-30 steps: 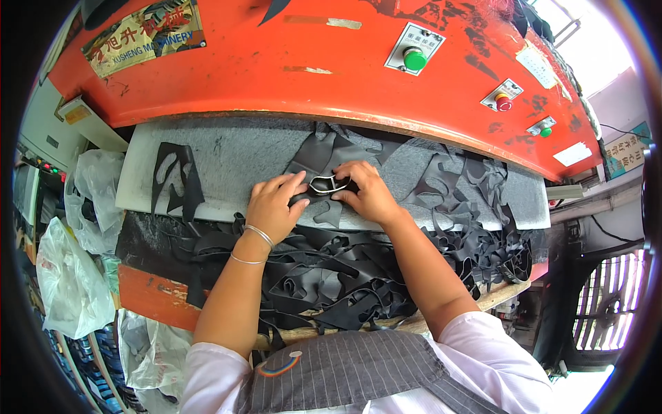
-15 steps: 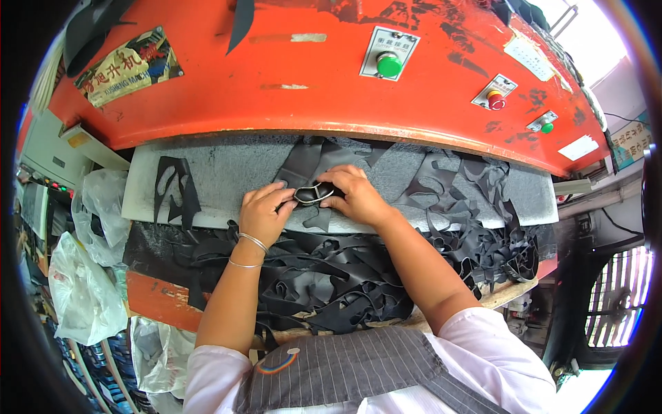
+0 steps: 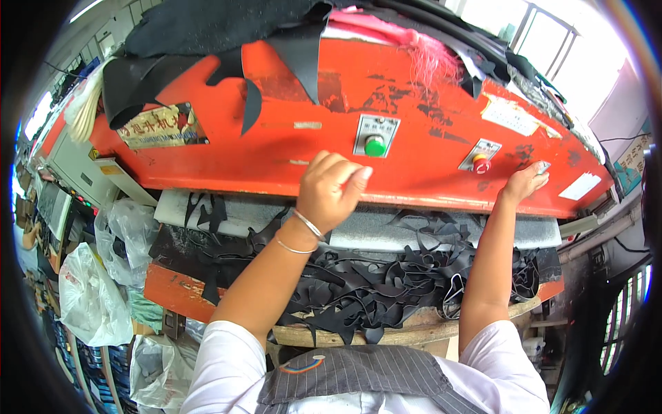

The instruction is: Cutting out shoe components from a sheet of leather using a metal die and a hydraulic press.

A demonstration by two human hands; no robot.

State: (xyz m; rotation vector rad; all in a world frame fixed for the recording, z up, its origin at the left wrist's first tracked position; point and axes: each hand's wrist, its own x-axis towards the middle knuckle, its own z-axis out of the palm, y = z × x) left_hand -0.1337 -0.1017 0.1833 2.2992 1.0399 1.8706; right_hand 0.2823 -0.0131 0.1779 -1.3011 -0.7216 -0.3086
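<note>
My left hand (image 3: 331, 190) is raised in front of the red machine's front panel (image 3: 269, 162), just below and left of a large green push button (image 3: 375, 145). Its fingers are curled in, its thumb sticks out, and nothing is in it. At the panel's right side, my right hand (image 3: 524, 183) reaches up to a small button plate (image 3: 543, 168) and partly covers it. Its fingers are apart and hold nothing. Below the panel lies a pale cutting board (image 3: 531, 233) with black sheet scraps (image 3: 431, 224). The small metal-edged cutting die is not visible.
A red stop button (image 3: 480, 163) sits between my hands. Tangled black offcuts (image 3: 358, 283) cover the near ledge, with a metal-edged loop (image 3: 452, 295) among them. Black sheets (image 3: 221, 27) and pink fabric (image 3: 393, 31) lie on top of the machine. Plastic bags (image 3: 93, 293) hang at left.
Both hands have let go of the metal cutting die and left the board. My left hand has risen toward the large green button; my right has moved right, to the small button plate.
</note>
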